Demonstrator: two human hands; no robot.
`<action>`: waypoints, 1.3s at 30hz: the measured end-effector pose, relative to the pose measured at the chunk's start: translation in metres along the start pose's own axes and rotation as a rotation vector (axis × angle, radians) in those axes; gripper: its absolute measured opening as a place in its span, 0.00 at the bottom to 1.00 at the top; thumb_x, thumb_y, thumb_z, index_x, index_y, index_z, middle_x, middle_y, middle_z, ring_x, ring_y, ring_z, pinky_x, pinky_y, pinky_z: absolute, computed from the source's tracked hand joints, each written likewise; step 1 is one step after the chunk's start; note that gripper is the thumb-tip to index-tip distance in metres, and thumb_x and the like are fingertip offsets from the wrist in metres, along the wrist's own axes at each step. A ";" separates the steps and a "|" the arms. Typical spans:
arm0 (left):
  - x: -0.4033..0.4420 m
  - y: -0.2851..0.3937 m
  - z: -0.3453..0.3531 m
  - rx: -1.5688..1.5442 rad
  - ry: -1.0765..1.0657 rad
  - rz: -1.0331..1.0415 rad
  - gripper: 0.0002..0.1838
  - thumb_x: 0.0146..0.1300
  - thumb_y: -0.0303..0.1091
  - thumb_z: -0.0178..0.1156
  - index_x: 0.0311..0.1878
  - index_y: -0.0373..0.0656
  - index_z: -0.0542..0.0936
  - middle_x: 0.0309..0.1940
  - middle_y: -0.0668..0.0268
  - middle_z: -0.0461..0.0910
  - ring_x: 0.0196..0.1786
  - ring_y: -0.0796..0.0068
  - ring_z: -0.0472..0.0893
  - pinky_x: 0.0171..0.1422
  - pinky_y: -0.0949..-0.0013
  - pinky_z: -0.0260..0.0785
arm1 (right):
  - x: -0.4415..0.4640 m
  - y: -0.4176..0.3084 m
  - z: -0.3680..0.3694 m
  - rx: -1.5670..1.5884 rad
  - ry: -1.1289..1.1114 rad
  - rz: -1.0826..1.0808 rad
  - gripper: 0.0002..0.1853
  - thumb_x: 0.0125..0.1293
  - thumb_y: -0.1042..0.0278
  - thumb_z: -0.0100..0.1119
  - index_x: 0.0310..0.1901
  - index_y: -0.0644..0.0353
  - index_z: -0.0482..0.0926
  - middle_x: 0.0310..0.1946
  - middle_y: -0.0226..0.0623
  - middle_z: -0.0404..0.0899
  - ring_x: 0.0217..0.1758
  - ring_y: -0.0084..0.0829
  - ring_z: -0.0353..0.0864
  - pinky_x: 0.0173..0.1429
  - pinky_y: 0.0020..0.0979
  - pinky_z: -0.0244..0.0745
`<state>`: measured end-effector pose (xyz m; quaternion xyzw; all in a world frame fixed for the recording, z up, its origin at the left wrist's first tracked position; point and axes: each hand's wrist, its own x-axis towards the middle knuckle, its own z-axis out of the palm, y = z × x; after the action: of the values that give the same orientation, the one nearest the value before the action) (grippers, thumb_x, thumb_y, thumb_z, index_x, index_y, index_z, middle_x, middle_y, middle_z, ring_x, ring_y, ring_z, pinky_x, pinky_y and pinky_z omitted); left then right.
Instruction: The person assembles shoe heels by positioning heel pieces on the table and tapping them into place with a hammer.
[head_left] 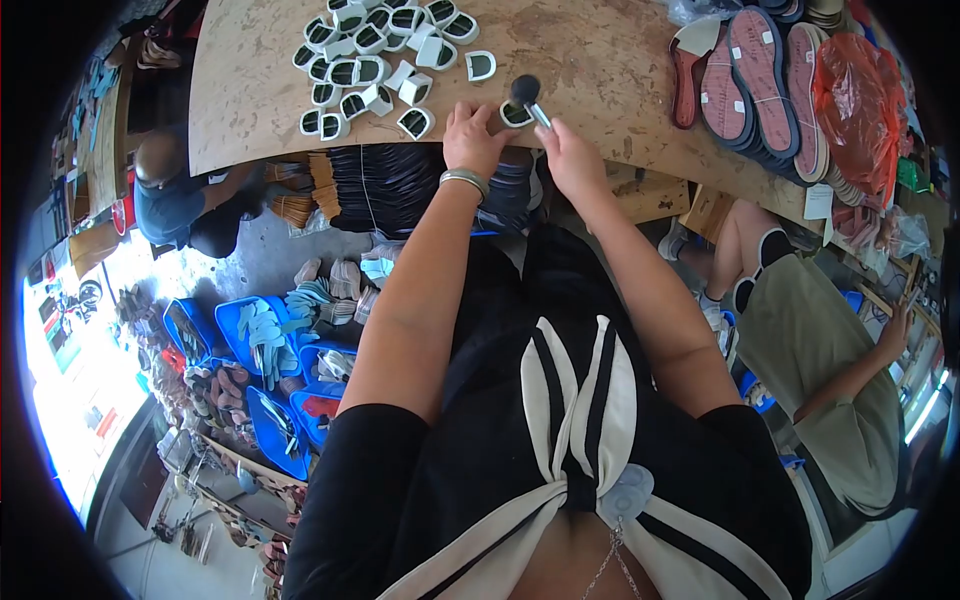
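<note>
My left hand point(475, 138) rests at the near edge of the tabletop, its fingers holding a small white U-shaped piece with a dark green face, like a shoe heel point(516, 117). In my right hand point(572, 158) is a brush point(525, 90) with a round dark bristle head and a pale metallic neck. Its head is over the far side of the held heel; whether the bristles touch it I cannot tell. One loose white heel point(481, 66) lies just beyond my hands, and a pile of several more heels point(370, 70) spreads to the left.
Bundled soles point(757, 70) and a red plastic bag point(858, 110) cover the right end of the wooden table point(610, 60). Stacked dark sheets point(395, 190) sit below its edge. Blue bins point(262, 335) stand at left. One person point(170, 200) is at left, another point(825, 370) at right.
</note>
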<state>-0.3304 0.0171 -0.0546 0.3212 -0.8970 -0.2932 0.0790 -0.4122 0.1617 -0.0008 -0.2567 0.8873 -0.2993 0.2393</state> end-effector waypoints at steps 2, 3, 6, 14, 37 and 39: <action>0.000 0.001 0.000 -0.003 -0.002 -0.002 0.25 0.47 0.45 0.75 0.50 0.51 0.84 0.47 0.64 0.76 0.53 0.59 0.76 0.58 0.59 0.72 | -0.006 -0.002 -0.005 0.089 0.063 -0.055 0.18 0.75 0.50 0.46 0.45 0.58 0.76 0.27 0.51 0.80 0.33 0.56 0.81 0.35 0.52 0.72; -0.001 0.000 0.002 0.005 -0.006 0.003 0.25 0.47 0.45 0.75 0.50 0.51 0.84 0.47 0.64 0.76 0.53 0.59 0.76 0.58 0.59 0.72 | -0.012 0.003 -0.002 0.133 0.099 -0.138 0.19 0.75 0.50 0.46 0.46 0.58 0.76 0.27 0.51 0.80 0.33 0.56 0.81 0.35 0.52 0.72; 0.001 -0.001 0.001 0.016 -0.002 0.016 0.26 0.47 0.45 0.75 0.51 0.52 0.84 0.47 0.64 0.76 0.53 0.59 0.76 0.58 0.60 0.72 | -0.013 0.014 0.004 -0.050 -0.020 -0.100 0.19 0.75 0.49 0.47 0.47 0.58 0.77 0.27 0.50 0.81 0.33 0.56 0.81 0.36 0.52 0.73; 0.000 -0.001 0.003 0.022 -0.018 0.014 0.26 0.47 0.44 0.75 0.52 0.54 0.84 0.47 0.64 0.76 0.53 0.59 0.76 0.58 0.60 0.72 | -0.025 0.020 0.004 0.080 0.087 -0.170 0.18 0.74 0.50 0.48 0.45 0.58 0.76 0.28 0.50 0.81 0.33 0.56 0.81 0.36 0.53 0.73; -0.001 0.002 -0.003 -0.025 0.011 0.029 0.23 0.47 0.44 0.74 0.47 0.49 0.83 0.46 0.61 0.75 0.52 0.56 0.76 0.56 0.57 0.72 | 0.020 0.033 0.015 0.529 -0.047 0.071 0.18 0.72 0.50 0.55 0.38 0.59 0.78 0.18 0.36 0.72 0.20 0.35 0.72 0.26 0.36 0.66; 0.000 0.010 -0.009 -0.098 0.005 -0.006 0.23 0.46 0.40 0.75 0.49 0.50 0.83 0.46 0.60 0.76 0.51 0.54 0.77 0.55 0.57 0.73 | 0.028 0.035 0.000 0.839 -0.035 0.190 0.17 0.73 0.51 0.56 0.40 0.58 0.80 0.16 0.24 0.66 0.17 0.19 0.64 0.21 0.26 0.59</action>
<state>-0.3329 0.0185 -0.0418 0.3201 -0.8805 -0.3361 0.0960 -0.4444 0.1691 -0.0314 -0.0595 0.7042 -0.6065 0.3645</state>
